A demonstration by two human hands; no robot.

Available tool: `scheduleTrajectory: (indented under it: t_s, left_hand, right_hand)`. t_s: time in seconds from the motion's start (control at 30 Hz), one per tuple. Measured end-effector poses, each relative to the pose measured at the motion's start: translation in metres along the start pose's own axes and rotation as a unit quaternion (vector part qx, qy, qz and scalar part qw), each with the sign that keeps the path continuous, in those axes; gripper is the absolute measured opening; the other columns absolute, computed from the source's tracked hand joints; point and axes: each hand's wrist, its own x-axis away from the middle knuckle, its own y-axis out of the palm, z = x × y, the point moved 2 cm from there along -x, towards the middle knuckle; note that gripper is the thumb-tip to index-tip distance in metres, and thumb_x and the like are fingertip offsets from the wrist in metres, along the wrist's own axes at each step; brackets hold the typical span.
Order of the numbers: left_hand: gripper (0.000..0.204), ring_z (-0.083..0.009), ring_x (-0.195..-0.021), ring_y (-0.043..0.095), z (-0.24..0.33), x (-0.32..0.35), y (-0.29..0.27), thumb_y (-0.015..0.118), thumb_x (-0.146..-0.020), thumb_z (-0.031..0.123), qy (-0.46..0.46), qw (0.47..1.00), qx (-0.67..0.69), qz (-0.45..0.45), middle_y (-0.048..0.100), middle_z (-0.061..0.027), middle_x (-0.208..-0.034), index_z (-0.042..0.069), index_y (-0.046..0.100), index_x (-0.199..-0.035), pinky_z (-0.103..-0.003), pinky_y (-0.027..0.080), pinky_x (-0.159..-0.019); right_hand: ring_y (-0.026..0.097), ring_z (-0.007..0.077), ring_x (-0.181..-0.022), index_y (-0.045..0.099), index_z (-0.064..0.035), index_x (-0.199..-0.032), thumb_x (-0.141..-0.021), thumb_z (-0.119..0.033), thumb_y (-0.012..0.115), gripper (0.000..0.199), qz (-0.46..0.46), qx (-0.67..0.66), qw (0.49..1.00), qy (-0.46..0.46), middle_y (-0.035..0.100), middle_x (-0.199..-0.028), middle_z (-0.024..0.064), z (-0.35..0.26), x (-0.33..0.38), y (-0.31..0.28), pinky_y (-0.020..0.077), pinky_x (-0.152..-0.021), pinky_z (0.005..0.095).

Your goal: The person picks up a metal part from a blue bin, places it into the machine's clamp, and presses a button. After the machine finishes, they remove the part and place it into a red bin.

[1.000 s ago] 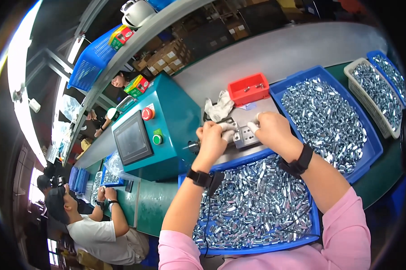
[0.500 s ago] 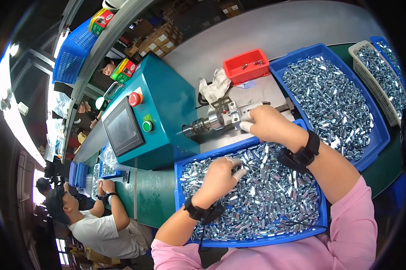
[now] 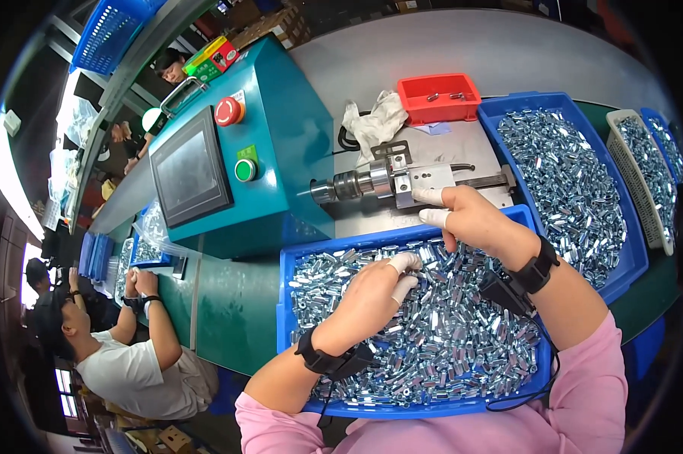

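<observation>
My left hand reaches over a blue bin full of small shiny metal hex sleeves. Its thumb and forefinger, in white finger covers, are curled but apart, and I make out no sleeve between them. My right hand is beside the clamp block of a teal bench machine. Its white-covered forefinger and thumb stretch toward the block's near side with a small gap between them; the other fingers bend under. In line with the block lies a round steel chuck.
A red tray with a few metal pieces and a white glove lie behind the block. Another blue bin of sleeves and a beige basket stand right. The machine has a red stop button. A co-worker sits left.
The view has shifted. My right hand has drawn back from over the clamp block to its near side, fingers straighter. My left hand has moved right and farther in over the sleeves.
</observation>
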Motion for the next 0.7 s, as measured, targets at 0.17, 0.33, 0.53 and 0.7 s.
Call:
scheduleTrajectory:
  t_s: [0.17,0.33,0.53,0.7]
  left_hand:
    - [0.025,-0.0291,-0.079,0.062,0.002,-0.001,-0.006,0.062,-0.082,0.011,-0.022,0.999,0.005,0.029,0.063,-0.0154,-0.088,0.003,0.056,-0.105,-0.036,0.048,-0.071]
    - [0.027,-0.017,-0.074,0.065,0.0,-0.002,-0.006,0.065,-0.081,0.007,-0.072,0.996,0.039,0.041,0.065,-0.0125,-0.09,0.0,0.055,-0.105,-0.028,0.05,-0.065]
    - [0.03,-0.0164,-0.074,0.066,-0.003,0.002,-0.016,0.068,-0.079,0.007,-0.068,0.994,0.054,0.069,0.065,-0.0121,-0.089,-0.002,0.055,-0.105,-0.027,0.05,-0.066]
    - [0.029,-0.0172,-0.074,0.065,-0.019,-0.002,-0.013,0.068,-0.078,0.006,-0.015,0.991,0.048,0.122,0.065,-0.0126,-0.089,-0.002,0.056,-0.104,-0.027,0.051,-0.067]
  right_hand:
    - [0.051,0.0079,-0.047,0.047,-0.005,-0.131,-0.087,-0.009,0.054,0.044,-0.005,0.012,1.0,-0.008,0.062,-0.082,0.0048,0.001,0.0,0.004,0.0416,-0.046,0.0227]
    - [0.051,0.0079,-0.048,0.046,-0.0049,-0.132,-0.088,-0.01,0.054,0.045,-0.008,0.027,1.0,-0.011,0.063,-0.084,0.0055,0.0,0.001,0.003,0.0418,-0.047,0.0224]
    - [0.052,0.0086,-0.047,0.05,-0.0028,-0.127,-0.088,-0.012,0.054,0.04,-0.001,0.093,0.995,-0.02,0.064,-0.083,0.0076,-0.005,-0.002,0.0,0.0429,-0.048,0.023]
    - [0.06,0.0159,-0.05,0.058,0.0,-0.117,-0.086,-0.022,0.057,0.038,0.082,0.157,0.983,-0.056,0.065,-0.076,0.0138,-0.008,-0.004,-0.017,0.0469,-0.051,0.03]
